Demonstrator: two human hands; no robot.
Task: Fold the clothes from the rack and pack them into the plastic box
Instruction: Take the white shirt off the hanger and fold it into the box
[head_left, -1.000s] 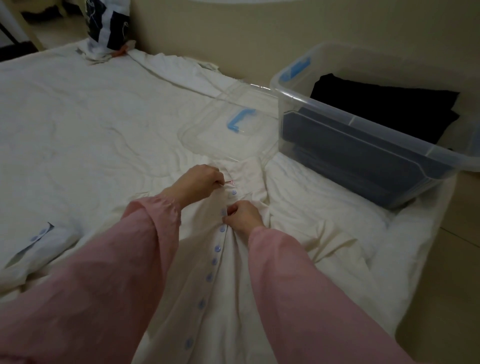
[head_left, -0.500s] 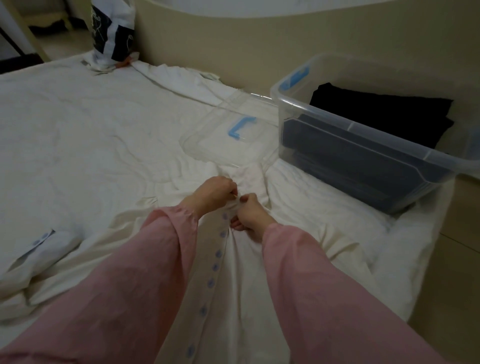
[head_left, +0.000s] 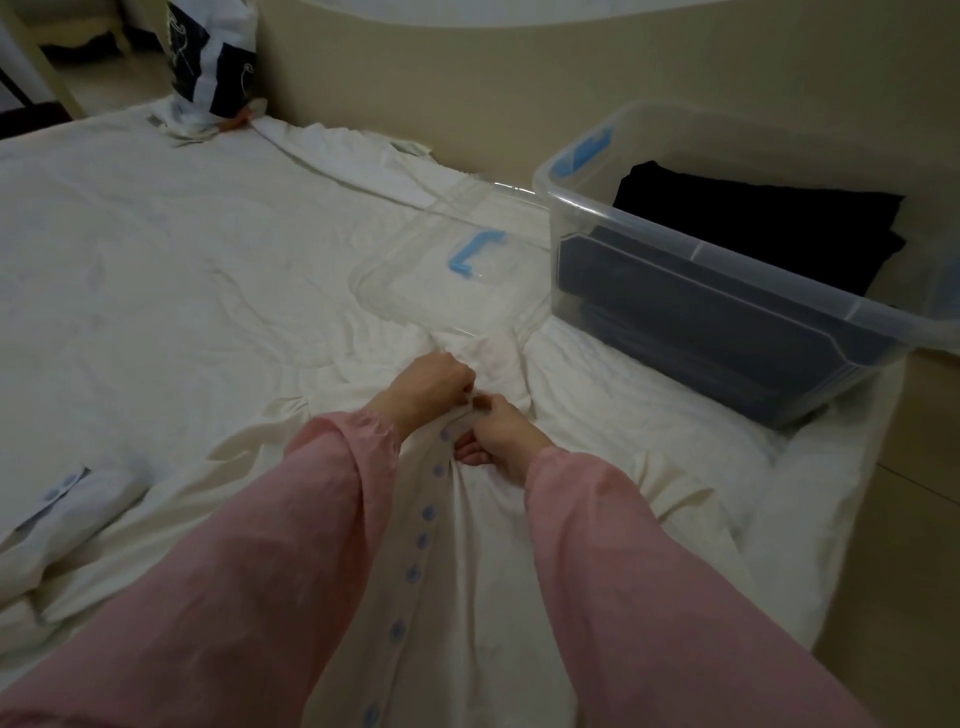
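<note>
Carefully, with left hand (head_left: 427, 385) and right hand (head_left: 503, 427) both pinching the top placket of the white shirt (head_left: 483, 551), spread on the bed (head_left: 156, 260) near the plastic box (head_left: 696, 250), square both edges, pull cloth flat, then fasten.

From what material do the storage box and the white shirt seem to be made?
The storage box: clear, glossy hard plastic, it seems; dark folded clothes show through its wall. The white shirt: thin matte woven cloth, perhaps cotton; it creases softly. Its buttons look like pale blue plastic.
</note>
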